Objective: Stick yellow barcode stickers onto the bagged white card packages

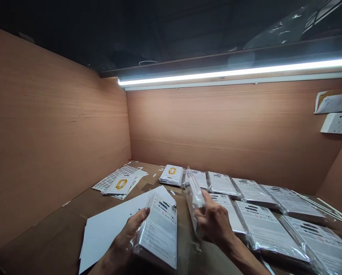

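Observation:
My left hand (126,233) is closed around the left side of a stack of white cards in clear plastic sleeves (161,225). The top card shows small print, a barcode and dark icons. My right hand (216,221) grips another stack of plastic-sleeved cards (194,194), tilted up on edge beside the rows on the table; its printed face is mostly turned away. Under and behind the left stack lie large white sheets (108,229). To the right of my right hand, similar sleeved card packs (270,225) lie flat in two rows.
Cards with a gold emblem (172,172) are stacked at the back. Another gold-emblem card (121,185) lies on printed label sheets (108,178) at the left. Wooden panels (231,126) enclose the brown tabletop (53,229). A light tube (216,72) and power socket (338,123) are mounted above.

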The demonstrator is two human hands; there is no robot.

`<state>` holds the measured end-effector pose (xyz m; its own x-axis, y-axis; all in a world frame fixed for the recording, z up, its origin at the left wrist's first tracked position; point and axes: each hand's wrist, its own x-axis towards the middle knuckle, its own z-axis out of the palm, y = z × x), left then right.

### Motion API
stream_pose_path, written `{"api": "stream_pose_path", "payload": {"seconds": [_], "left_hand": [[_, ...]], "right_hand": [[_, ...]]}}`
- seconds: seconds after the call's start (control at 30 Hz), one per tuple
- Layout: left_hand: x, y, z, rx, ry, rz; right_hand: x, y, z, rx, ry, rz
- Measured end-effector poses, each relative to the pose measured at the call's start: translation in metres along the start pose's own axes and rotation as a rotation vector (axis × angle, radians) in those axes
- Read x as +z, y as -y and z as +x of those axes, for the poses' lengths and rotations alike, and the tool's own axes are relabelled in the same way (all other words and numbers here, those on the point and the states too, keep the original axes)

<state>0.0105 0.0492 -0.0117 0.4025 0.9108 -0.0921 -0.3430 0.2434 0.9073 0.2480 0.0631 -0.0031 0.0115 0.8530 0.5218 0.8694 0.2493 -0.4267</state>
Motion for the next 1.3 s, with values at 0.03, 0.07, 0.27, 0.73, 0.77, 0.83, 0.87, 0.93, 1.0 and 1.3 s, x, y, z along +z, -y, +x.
{"api": "stream_pose_path", "payload": {"seconds": [0.03, 0.07, 0.27, 0.73, 0.77, 0.83, 0.87, 0.93, 1.0, 1.3], "left_hand": [[-0.004, 0.002, -0.002, -0.017, 0.013, -0.020], [-0.009, 0.005, -0.004, -0.024, 0.006, -0.034], [-0.030, 0.024, -0.003, 0.010, -0.063, -0.132], [-0.059, 0.029, -0.006, 0.039, -0.140, -0.161], [-0.060, 0.029, -0.007, 0.038, -0.144, -0.159], [-0.064, 0.028, -0.007, 0.041, -0.151, -0.162], [-0.066, 0.028, -0.008, 0.046, -0.155, -0.165], [-0.067, 0.028, -0.010, 0.062, -0.154, -0.173], [-0.062, 0.029, -0.014, 0.101, -0.124, -0.192], [-0.014, 0.002, -0.011, 0.243, 0.009, 0.095]], "right_hand": [[0.005, 0.011, -0.001, -0.125, 0.016, -0.151], [0.013, 0.022, -0.002, -0.234, 0.039, -0.287], [0.064, 0.068, -0.012, -0.430, 0.148, -0.837], [0.089, 0.055, -0.018, -0.384, 0.251, -0.960], [0.089, 0.055, -0.017, -0.388, 0.287, -1.002], [0.085, 0.056, -0.013, -0.405, 0.374, -1.035], [0.080, 0.055, -0.010, -0.408, 0.422, -1.013], [0.066, 0.052, -0.005, -0.406, 0.509, -0.874], [0.049, 0.048, -0.001, -0.366, 0.520, -0.580], [0.036, 0.031, -0.020, 0.547, 0.569, 1.345]]}}
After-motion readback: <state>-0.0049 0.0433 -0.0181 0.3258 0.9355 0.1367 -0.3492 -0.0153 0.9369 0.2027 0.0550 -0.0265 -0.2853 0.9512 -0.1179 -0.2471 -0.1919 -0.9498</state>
